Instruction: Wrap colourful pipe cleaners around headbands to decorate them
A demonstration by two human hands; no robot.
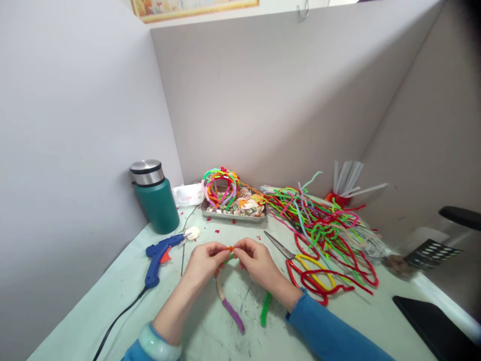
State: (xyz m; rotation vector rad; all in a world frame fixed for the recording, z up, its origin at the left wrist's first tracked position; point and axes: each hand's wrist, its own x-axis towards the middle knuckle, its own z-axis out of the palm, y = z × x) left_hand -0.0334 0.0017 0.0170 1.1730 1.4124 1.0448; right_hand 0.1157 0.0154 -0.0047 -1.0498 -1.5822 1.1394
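Pale-green table [210,321]: bottle [157,205], glue gun [155,259], scissors [280,245], pipe cleaners [317,220]

This looks like a craft workshop, set up as a small cubicle: plain grey partitions [281,100] stand around a pale, smudged tabletop [208,321]. Craft supplies show its use: a glue gun [155,260], scissors [278,244], a tangled heap of coloured pipe cleaners [323,220], white sticks [347,178] and a metal tray [235,217] with shells [244,204]. Red scraps [217,231] dot the surface.
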